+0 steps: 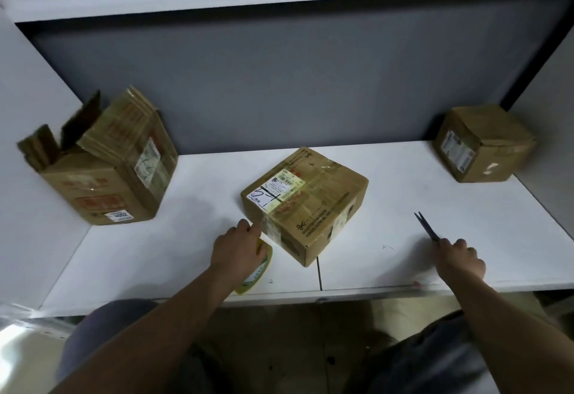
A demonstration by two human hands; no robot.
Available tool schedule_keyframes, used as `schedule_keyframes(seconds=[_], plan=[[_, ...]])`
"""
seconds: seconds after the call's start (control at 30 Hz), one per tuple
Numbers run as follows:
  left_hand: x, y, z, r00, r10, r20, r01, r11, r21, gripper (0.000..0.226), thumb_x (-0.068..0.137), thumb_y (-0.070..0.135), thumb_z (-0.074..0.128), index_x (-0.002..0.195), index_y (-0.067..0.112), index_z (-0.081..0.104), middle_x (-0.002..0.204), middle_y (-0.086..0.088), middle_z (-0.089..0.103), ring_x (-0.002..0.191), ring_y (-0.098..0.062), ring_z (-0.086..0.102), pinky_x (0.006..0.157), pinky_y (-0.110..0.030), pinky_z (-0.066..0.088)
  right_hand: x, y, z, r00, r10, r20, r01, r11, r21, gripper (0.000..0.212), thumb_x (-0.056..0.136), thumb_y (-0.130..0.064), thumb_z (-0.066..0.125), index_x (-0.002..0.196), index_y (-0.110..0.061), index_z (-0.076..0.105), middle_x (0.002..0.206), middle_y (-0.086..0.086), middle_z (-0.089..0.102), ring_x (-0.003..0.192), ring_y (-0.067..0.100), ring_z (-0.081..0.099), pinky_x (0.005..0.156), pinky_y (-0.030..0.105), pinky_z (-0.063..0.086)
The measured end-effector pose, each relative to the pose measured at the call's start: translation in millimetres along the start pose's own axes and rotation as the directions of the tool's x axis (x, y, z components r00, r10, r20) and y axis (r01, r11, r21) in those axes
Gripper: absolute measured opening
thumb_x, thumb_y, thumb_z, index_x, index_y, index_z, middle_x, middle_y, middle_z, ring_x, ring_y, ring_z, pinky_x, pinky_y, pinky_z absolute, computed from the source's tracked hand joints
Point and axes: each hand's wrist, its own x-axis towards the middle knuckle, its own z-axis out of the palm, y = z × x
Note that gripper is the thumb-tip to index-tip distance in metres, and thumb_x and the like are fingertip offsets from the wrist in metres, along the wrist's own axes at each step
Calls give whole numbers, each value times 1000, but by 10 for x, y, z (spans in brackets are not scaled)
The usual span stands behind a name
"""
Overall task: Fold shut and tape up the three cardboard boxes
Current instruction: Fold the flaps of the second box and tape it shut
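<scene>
the taped-shut brown cardboard box with a white label [304,204] sits mid white counter [403,176], turned corner-first toward the person. the left hand [237,249] grips a yellow tape roll [256,269] at its near-left corner; the right hand [461,258] holds dark scissors [427,226] to its right, blades pointing away.

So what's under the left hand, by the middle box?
A tape roll with a yellow-green label lies on the table under the left hand, beside the middle box. The hand covers the roll's far part.

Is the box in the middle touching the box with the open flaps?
Apart. The head view shows bare white table between the middle box and the open-flapped box at the left.
</scene>
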Motion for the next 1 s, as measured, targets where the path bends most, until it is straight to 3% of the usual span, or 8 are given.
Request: schedule_keyframes(seconds=[0.17, 0.3, 0.6, 0.73, 0.8, 0.87, 0.93, 1.0], plan=[[-28, -32, 11, 1000, -13, -7, 13, 1000, -10, 44, 90, 52, 47, 123, 22, 46, 113, -1, 54, 94, -15, 60, 76, -23, 52, 40, -6, 74, 999, 5, -35, -4, 1000, 27, 31, 94, -17, 47, 125, -16, 49, 114, 10, 44, 105, 29, 50, 72, 31, 39], [-62, -54, 27, 998, -55, 7, 55, 994, -95, 47, 89, 53, 50, 125, 24, 43, 117, 0, 52, 98, -15, 60, 77, -22, 50, -12, -65, 103, 997, 76, -22, -69, 974, 218, 38, 98, -32, 43, 123, -4, 46, 122, 19, 48, 113, 38, 48, 85, 41, 41], [-136, -125, 93, 994, -92, 65, 105, 963, -246, 44, 89, 50, 54, 123, 27, 39, 119, 2, 50, 100, -16, 60, 75, -20, 49, -100, -111, 33, 993, 10, 119, -25, 992, 127, 36, 94, -38, 50, 114, -8, 46, 116, 15, 59, 109, 33, 55, 82, 36, 44], [-159, -151, 129, 995, -92, 49, 103, 945, -309, 45, 89, 48, 57, 124, 27, 41, 121, 3, 50, 101, -16, 60, 75, -20, 49, -243, -259, -48, 971, -111, 213, 68, 978, 198, 38, 92, -46, 52, 81, -12, 64, 85, 6, 68, 82, 24, 64, 72, 30, 49], [-180, -174, 155, 995, -95, 38, 102, 933, -345, 46, 88, 49, 57, 126, 27, 41, 123, 3, 50, 102, -16, 60, 75, -20, 48, -352, -330, -73, 935, -199, 295, 91, 934, 345, 37, 90, -40, 60, 77, -7, 71, 69, 5, 68, 63, 17, 63, 60, 23, 49], [-214, -204, 193, 995, -96, 31, 100, 917, -386, 47, 88, 50, 56, 128, 28, 41, 124, 4, 50, 103, -16, 59, 76, -20, 48, -500, -355, -143, 872, -285, 398, 38, 850, 525, 30, 89, -30, 65, 91, 0, 71, 58, 3, 61, 46, 11, 50, 43, 18, 37], [-255, -240, 241, 994, -103, 37, 109, 894, -434, 46, 89, 50, 55, 128, 31, 40, 125, 4, 49, 104, -16, 59, 75, -19, 48, -652, -361, -242, 742, -422, 522, -47, 743, 668, 30, 81, -22, 71, 106, -5, 67, 59, 0, 60, 44, 8, 40, 42, 18, 27], [-287, -262, 281, 992, -111, 54, 123, 867, -483, 44, 90, 50, 53, 128, 33, 40, 125, 4, 49, 104, -17, 59, 74, -21, 49, -794, -399, -335, 573, -566, 592, -99, 669, 736, 43, 71, -24, 74, 108, -7, 62, 71, 4, 61, 50, 9, 39, 44, 18, 28]])
